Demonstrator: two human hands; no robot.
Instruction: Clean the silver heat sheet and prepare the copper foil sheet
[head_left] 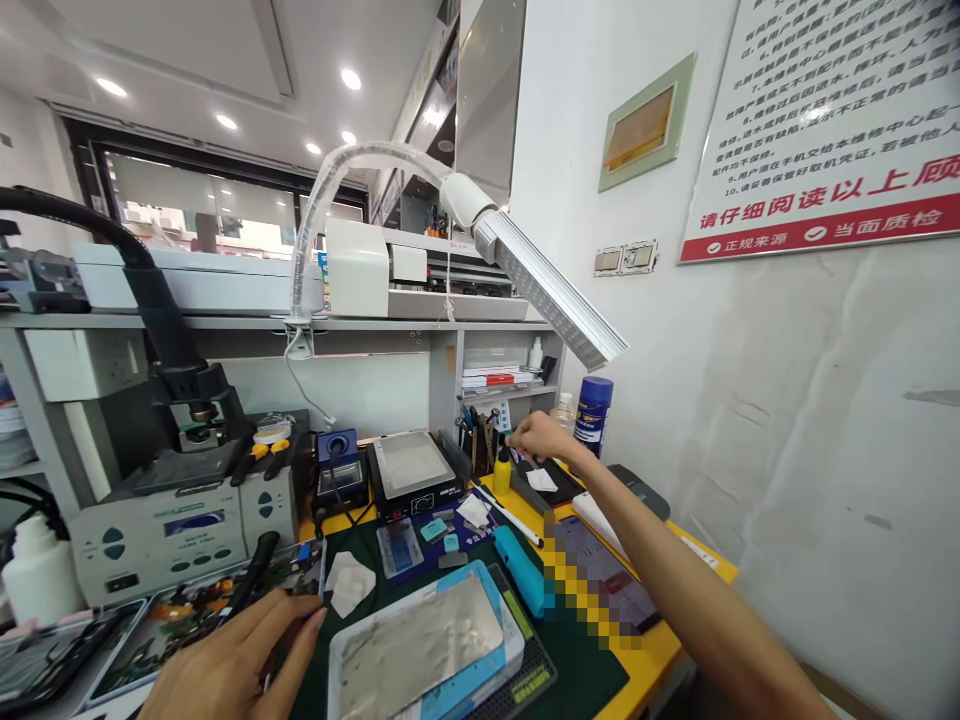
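My left hand [232, 655] is low at the left, over the edge of a tray of loose electronic parts [187, 620]. Its thumb and fingers come together; whatever lies between them is hidden. Stretched forward, my right hand [538, 437] has curled fingers just beside the dark top of a small yellow bottle [502, 475]. I cannot make out what those fingers hold. In front of me a blue-and-white box with a silvery, wrinkled top [427, 650] lies on the green mat [585, 670]. A crumpled white tissue [351, 583] is between the box and my left hand.
A grey rework station [187, 530], a soldering station [339, 475] and a flat heating plate [409, 465] line the back. A tool holder [480, 440], blue spray can [594, 415] and phone [600, 570] stand or lie right. A lamp [555, 290] hangs overhead.
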